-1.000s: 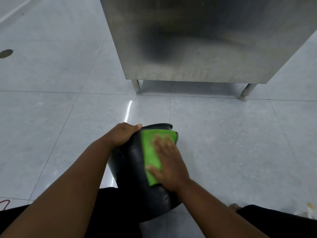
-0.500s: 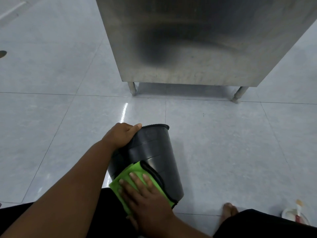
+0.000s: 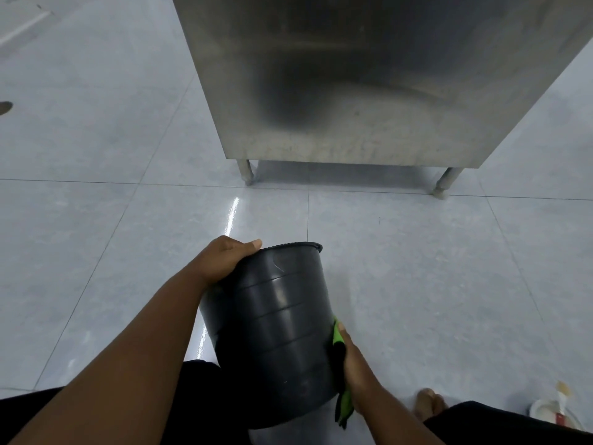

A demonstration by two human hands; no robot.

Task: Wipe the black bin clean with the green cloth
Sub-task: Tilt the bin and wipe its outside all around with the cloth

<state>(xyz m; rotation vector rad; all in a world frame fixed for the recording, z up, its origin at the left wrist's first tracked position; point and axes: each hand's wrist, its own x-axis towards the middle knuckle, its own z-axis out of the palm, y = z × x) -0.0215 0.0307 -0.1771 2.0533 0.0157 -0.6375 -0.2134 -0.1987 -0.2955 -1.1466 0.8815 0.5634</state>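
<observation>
Head view, only one available. Black bin (image 3: pixel 276 332) sits low centre, tilted with its long axis pointing away from the camera. Its ribbed far end faces the steel cabinet (image 3: pixel 369 75) and its near end sits between the knees. Can't tell whether the near end rests on anything. The outer wall shows stepped rings along its length.

Left hand (image 3: pixel 224 258) is on the far end, left side. Its digits are curled over the edge and clamped on it, with one fingertip lying along the top of the rim. The forearm runs in from lower left.

Right hand (image 3: pixel 356 364) is on the bin's right wall, in the nearer half, seen edge-on. It presses the green cloth (image 3: pixel 337 335) flat against the wall, so the cloth is sandwiched between palm and bin. The one digit in sight lies straight along the cloth. The others are hidden behind the bin's curve, so their spread can't be told. A thin green strip shows at the fingertip, then a dark section of cloth, and a green tail hangs below the wrist.

Surroundings:
- Grey tiled floor (image 3: pixel 96 220), with a glare streak just beyond the left hand.
- The cabinet stands on short round legs (image 3: pixel 245 173), well apart from the bin.
- Bare foot (image 3: pixel 428 403) at lower right, beside a knee in dark trousers (image 3: pixel 497 422).
- White dish-like item (image 3: pixel 552 412) in the bottom right corner, too blurred to identify.
- Dark round mark (image 3: pixel 4 107) on the floor at the left edge.
</observation>
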